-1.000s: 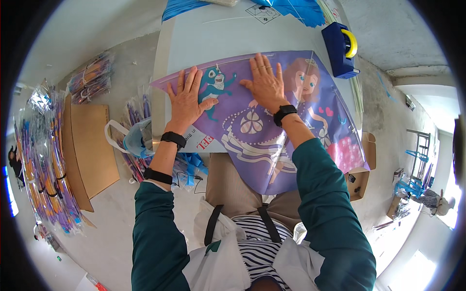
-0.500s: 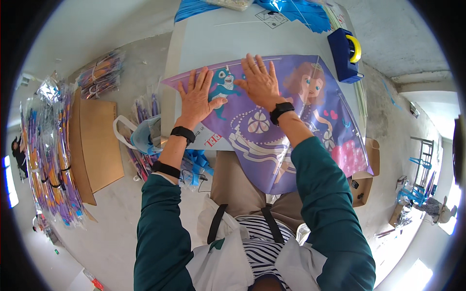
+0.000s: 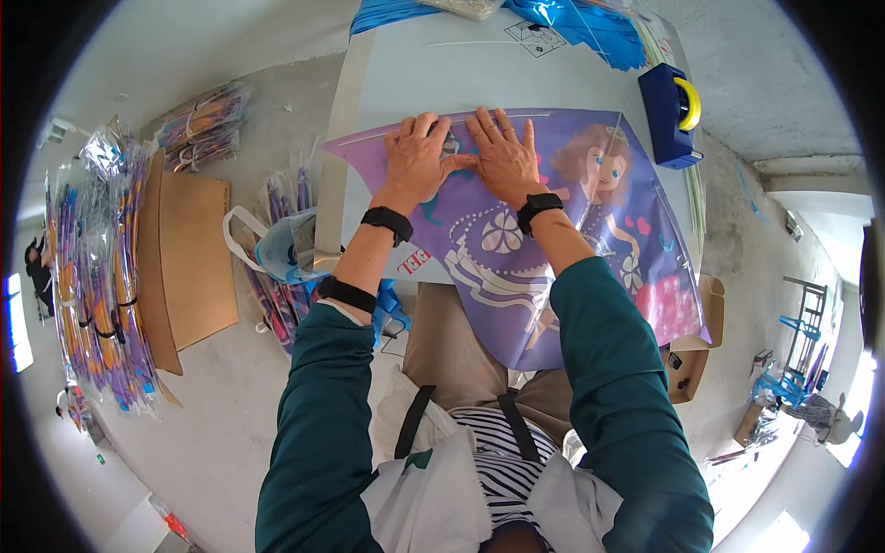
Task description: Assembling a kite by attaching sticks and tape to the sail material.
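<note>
Left hand (image 3: 417, 164) has slid right along the far side of the purple sheet (image 3: 495, 263) over the last half second, so it's now right beside our right hand (image 3: 505, 161), which has barely budged. Its fingers have bent too, and it mostly hides the little blue animal we could see clearly before.

So, the sheet: lying print side up on the table (image 3: 415, 74), with its near part hanging past the near edge over our lap. A thin pale rod (image 3: 525, 117) runs along its far edge. Our right hand is flat on it, fingers spread and gripping nothing. With the left, thumb stuck out to the right, we can't tell if anything's pinched under the bent fingers.

Further out, we've got a blue tape dispenser (image 3: 666, 120) with a yellow reel just off the sheet's far right side, and blue material (image 3: 590, 32) at the table's far end. Left of the table there's a pale blue bag (image 3: 279, 251), then cardboard (image 3: 198, 263), then wrapped bundles (image 3: 97, 276). Down on the right sits an open box (image 3: 710, 318).
</note>
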Tool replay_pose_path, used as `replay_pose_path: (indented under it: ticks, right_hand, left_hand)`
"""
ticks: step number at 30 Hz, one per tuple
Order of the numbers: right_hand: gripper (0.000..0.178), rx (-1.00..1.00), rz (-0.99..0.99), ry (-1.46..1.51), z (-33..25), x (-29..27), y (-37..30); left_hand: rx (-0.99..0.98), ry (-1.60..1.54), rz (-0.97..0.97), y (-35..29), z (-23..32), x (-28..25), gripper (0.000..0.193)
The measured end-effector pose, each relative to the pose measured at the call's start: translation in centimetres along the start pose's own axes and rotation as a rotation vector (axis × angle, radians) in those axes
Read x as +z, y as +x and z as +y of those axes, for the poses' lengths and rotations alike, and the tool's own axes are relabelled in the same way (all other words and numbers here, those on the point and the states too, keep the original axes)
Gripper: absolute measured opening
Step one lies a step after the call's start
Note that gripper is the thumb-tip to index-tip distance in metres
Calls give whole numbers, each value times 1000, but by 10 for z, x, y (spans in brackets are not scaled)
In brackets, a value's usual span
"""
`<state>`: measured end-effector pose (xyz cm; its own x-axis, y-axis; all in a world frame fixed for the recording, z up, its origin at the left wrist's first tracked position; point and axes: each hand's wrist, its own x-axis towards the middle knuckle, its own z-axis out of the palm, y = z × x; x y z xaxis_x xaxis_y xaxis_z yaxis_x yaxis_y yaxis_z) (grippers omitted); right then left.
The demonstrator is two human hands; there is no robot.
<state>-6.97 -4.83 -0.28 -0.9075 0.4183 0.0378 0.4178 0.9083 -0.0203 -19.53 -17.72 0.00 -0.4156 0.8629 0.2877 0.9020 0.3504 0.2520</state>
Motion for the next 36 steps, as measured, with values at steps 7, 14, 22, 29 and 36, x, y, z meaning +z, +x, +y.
replay_pose_path:
  ticks: [7,14,22,29,36]
  right_hand:
    - [61,20,71,73,-2,-6,5]
    - [55,2,74,-16,-11,-8,8]
    - [57,-1,132,-24,0,2,3]
    - [58,16,76,-25,-22,-2,14]
    - [56,75,94,42,-8,-7,5]
  left_hand:
    - [77,-36,94,-7,-5,5,68]
    - [48,-65,-5,-18,-23,-9,66]
    - [57,-55,-53,-44,-55,-33,67]
    - [-321,278,52,-102,-128,-45,52]
    - [96,49,27,-19,-40,-4,55]
